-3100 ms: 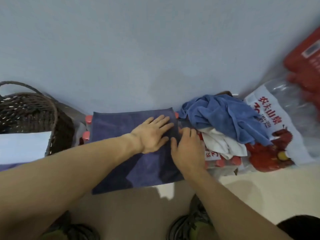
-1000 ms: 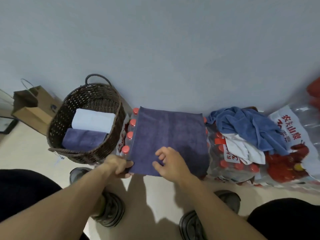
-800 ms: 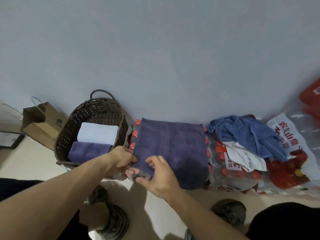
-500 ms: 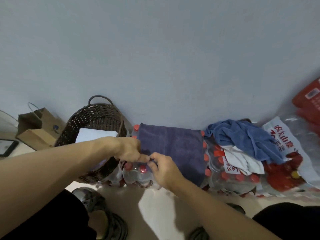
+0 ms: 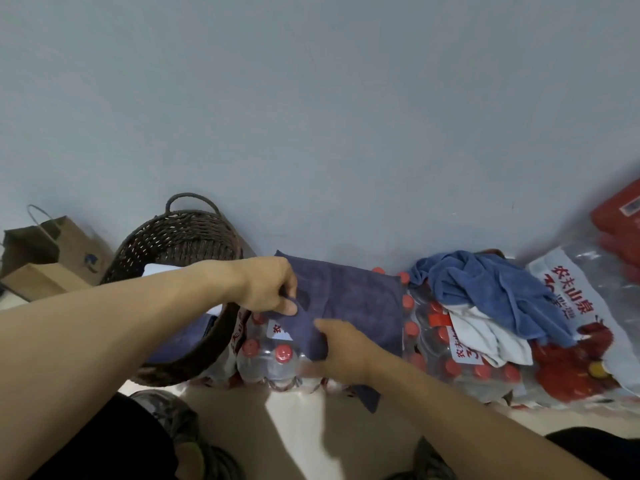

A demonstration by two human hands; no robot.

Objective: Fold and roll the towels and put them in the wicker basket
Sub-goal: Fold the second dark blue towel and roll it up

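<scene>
Purple towel, lying flat on the bottle packs beside the wicker basket a moment ago, now has its near-left corner pinched by left hand and right hand, so rolling has begun.

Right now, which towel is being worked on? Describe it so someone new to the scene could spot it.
Start at the dark wicker basket by the wall; just right of it are shrink-wrapped packs of red-capped bottles. The purple towel lies folded flat on them, its near left corner gripped by the left hand and right hand. Unlike the crumpled blue towel and white towel further right, it is dark and smooth.
</scene>
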